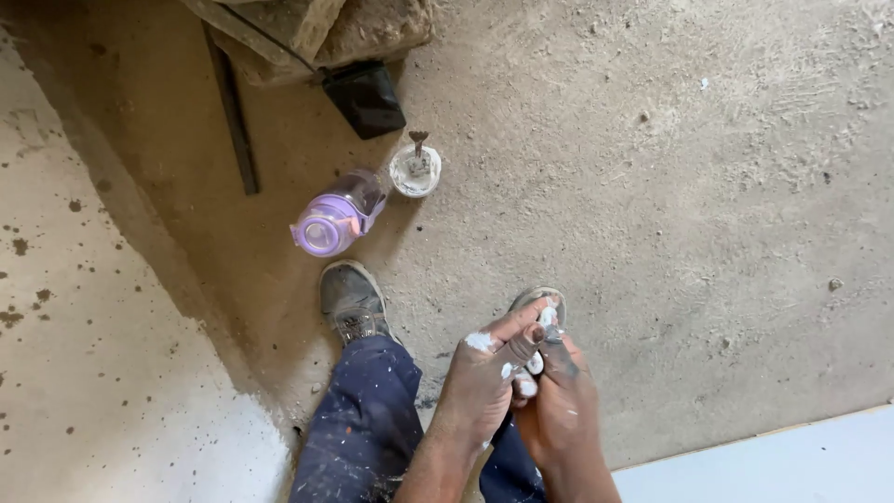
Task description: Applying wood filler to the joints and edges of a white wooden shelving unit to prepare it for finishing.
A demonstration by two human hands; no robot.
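**Both hands pressed together over a paint-smeared bit, low in the scene**

Nearest the camera, the person's left hand [484, 377] and right hand [559, 396] meet just above the knees, fingers curled in around each other. Both are dabbed with white paste, thickest on the left hand's knuckles and thumb. Between the fingertips sits a small white-smeared object [545, 326]; it is too small and too covered to tell what it is, and which hand truly grips it cannot be told, though both close about it. The hands are shut rather than spread.

Under the forearms run dark blue trousers [363, 428], flecked with white specks. Just beyond the left knee a worn grey shoe [350, 303] rests on the concrete floor [670, 205], and the toe of the other shoe [533, 296] peeps out right behind the joined fingers.

Farther off, near the left shoe, a lilac water bottle [333, 219] lies on its side. Just to its right stands a small round tub of white paste [415, 171] with a tool handle rising from it. Beyond the tub lies a black bag [365, 98], touching rough stone blocks [317, 33] at the far edge. A dark thin bar [233, 107] lies on the floor left of the bag. At the near right corner a pale flat board [782, 461] shows
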